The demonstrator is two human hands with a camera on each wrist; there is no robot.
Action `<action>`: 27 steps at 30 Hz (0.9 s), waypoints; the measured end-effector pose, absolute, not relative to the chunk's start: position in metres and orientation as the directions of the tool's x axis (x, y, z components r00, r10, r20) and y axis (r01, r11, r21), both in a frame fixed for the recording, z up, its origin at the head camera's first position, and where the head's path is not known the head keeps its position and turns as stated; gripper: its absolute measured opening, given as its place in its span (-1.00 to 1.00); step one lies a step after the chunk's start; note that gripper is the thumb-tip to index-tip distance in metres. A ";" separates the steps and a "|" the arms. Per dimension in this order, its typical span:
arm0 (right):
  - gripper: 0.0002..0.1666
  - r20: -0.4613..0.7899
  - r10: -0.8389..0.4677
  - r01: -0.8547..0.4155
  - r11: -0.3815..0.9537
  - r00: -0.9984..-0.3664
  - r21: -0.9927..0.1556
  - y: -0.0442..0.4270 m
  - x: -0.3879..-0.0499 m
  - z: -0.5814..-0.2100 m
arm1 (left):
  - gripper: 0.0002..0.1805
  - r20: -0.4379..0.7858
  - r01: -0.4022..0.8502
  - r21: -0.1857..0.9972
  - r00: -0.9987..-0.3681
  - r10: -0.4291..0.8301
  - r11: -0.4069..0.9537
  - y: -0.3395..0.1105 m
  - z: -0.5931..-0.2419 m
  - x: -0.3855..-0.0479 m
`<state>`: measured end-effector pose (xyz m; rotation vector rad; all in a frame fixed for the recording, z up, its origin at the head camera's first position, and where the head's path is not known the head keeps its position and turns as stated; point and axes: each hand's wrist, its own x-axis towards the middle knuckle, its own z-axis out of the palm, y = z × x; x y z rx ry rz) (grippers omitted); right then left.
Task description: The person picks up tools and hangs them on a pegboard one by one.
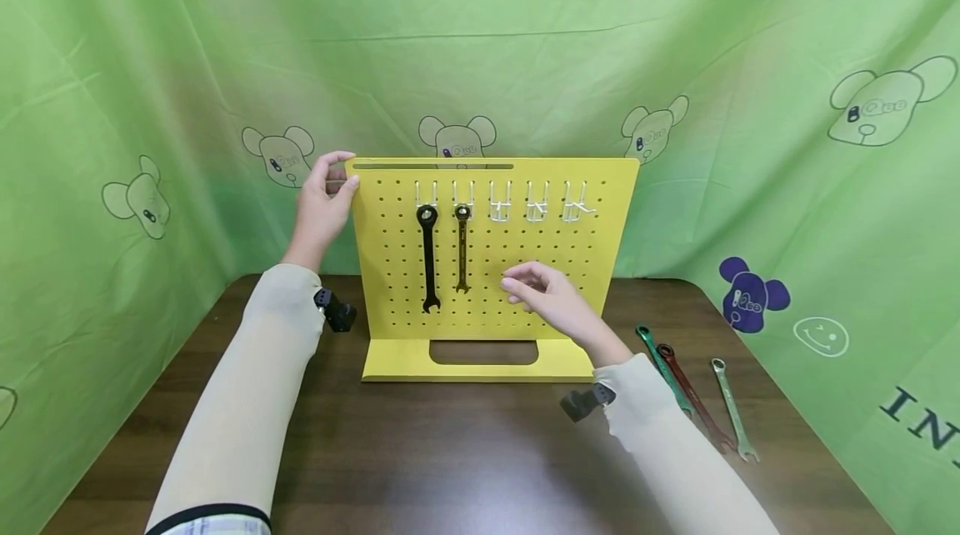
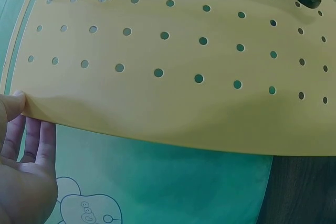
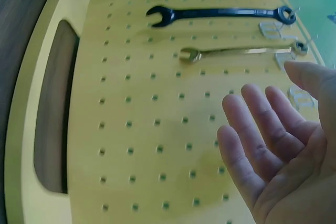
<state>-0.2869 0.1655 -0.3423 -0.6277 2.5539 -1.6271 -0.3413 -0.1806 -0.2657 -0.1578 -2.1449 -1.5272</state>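
A yellow pegboard (image 1: pixel 483 247) stands upright on the table. My left hand (image 1: pixel 322 206) grips its upper left corner, thumb on the front and fingers behind the edge, as the left wrist view shows. Two wrenches hang by their ring ends from white wire hooks: a larger black wrench (image 1: pixel 429 260) and a smaller bronze-coloured wrench (image 1: pixel 462 252). In front of the board's lower right half is my right hand (image 1: pixel 553 299), holding nothing. Its fingers are loosely bent and apart from the bronze-coloured wrench in the right wrist view.
Bare white hooks (image 1: pixel 499 206) continue along the board to the right. On the brown table (image 1: pixel 450 452), beyond my right forearm, lie a green wrench (image 1: pixel 663 364), a red wrench (image 1: pixel 693 393) and a silver wrench (image 1: pixel 733 410). A green printed curtain (image 1: pixel 480 35) surrounds the table.
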 end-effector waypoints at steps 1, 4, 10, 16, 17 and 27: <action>-0.46 0.166 -0.357 -0.305 0.380 -0.919 -0.873 0.171 -0.286 -0.344 | -0.61 0.457 0.371 0.855 -0.870 -0.188 0.363 -0.180 -0.266 -0.341; -0.46 0.146 -0.339 -0.290 0.424 -0.929 -0.858 0.188 -0.284 -0.350 | -0.61 0.453 0.368 0.857 -0.871 -0.189 0.361 -0.180 -0.265 -0.341; -0.49 0.133 -0.298 -0.273 0.500 -0.945 -0.821 0.227 -0.277 -0.359 | -0.61 0.447 0.361 0.860 -0.874 -0.191 0.361 -0.180 -0.266 -0.341; -0.53 0.129 -0.251 -0.244 0.511 -0.959 -0.824 0.265 -0.264 -0.363 | -0.61 0.454 0.369 0.855 -0.872 -0.181 0.364 -0.180 -0.266 -0.340; -0.53 0.124 -0.240 -0.235 0.516 -0.963 -0.824 0.272 -0.262 -0.364 | -0.61 0.455 0.370 0.854 -0.872 -0.182 0.365 -0.180 -0.266 -0.341; -0.49 0.071 -0.165 -0.155 0.581 -0.984 -0.799 0.328 -0.249 -0.378 | -0.61 0.458 0.373 0.855 -0.869 -0.188 0.360 -0.180 -0.265 -0.340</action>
